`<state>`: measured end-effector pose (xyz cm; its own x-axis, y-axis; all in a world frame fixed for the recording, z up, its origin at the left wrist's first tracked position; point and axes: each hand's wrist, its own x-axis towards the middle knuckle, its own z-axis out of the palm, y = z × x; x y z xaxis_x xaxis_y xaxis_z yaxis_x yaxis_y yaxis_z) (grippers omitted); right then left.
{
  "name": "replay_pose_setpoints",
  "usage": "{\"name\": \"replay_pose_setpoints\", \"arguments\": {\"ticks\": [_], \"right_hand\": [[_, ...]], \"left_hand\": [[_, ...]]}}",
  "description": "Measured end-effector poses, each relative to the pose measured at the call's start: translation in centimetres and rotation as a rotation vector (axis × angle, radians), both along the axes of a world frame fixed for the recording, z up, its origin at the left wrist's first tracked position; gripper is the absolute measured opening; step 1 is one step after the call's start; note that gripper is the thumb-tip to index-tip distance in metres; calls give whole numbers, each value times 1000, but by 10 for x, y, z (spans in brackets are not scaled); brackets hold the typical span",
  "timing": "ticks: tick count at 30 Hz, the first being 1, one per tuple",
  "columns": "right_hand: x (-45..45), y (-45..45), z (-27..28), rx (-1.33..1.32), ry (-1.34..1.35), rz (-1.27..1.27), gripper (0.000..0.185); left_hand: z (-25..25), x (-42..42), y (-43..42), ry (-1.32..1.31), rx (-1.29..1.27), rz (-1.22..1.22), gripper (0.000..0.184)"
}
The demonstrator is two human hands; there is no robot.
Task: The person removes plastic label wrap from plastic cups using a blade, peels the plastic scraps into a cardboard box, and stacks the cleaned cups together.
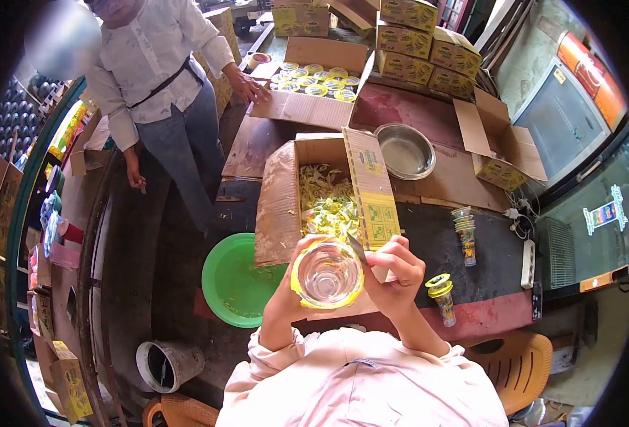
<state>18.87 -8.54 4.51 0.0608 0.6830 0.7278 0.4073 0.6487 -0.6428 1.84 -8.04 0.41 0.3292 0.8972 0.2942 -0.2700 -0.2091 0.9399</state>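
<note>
My left hand (pixel 286 295) is closed around a clear plastic cup (pixel 327 276), its open mouth facing me and ragged yellow film around its rim. My right hand (pixel 396 274) is closed on a knife (pixel 358 250), whose dark blade lies against the cup's rim. Its handle is hidden in my fingers. Just beyond the cup stands an open cardboard box (pixel 275 206) holding a heap of yellow-green film scraps (pixel 332 206). To the left is a green basin (pixel 232 274). On the right are two stacks of cups, one standing (pixel 465 238) and one lying (pixel 442 299).
A person (pixel 165 78) stands at the far left, one hand on a carton (pixel 300 110) of sealed cups. A metal bowl (pixel 404 151) and an open box (pixel 499 142) sit farther back. Stacked cartons (pixel 407 39) rise behind. A white bucket (pixel 168 363) stands lower left.
</note>
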Motion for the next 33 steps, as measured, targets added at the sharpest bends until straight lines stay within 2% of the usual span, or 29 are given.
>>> {"name": "replay_pose_setpoints", "arguments": {"ticks": [4,7,8,12,15,18,21,24,27,30,33], "right_hand": [[-2,3,5,-12,9,-24,21],[-7,6,1,3,4,-86,20],[-8,6,0,12,0,-114,20],[-7,5,-6,37,-33,-143,19],[-6,7,-8,61,-51,-151,20],[-4,10,-1,23,-51,-102,20],[-4,11,-1,9,-11,-74,20],[-3,10,-7,28,-22,-103,19],[-3,10,-3,26,-48,-133,18],[-3,11,-2,30,-47,-125,19],[-2,12,-3,20,-56,-129,20]], "left_hand": [[-2,1,8,-165,-88,-117,91],[7,12,13,-162,-16,10,90],[-4,15,19,-146,87,57,85],[-16,18,22,-73,180,154,86],[-23,16,19,-138,49,124,79],[-12,12,18,127,338,135,80],[-17,11,19,87,159,144,81],[-13,13,20,-79,61,90,80],[-13,15,21,-99,41,41,77],[-14,12,22,4,84,64,73],[-9,13,21,-61,73,0,69]]}}
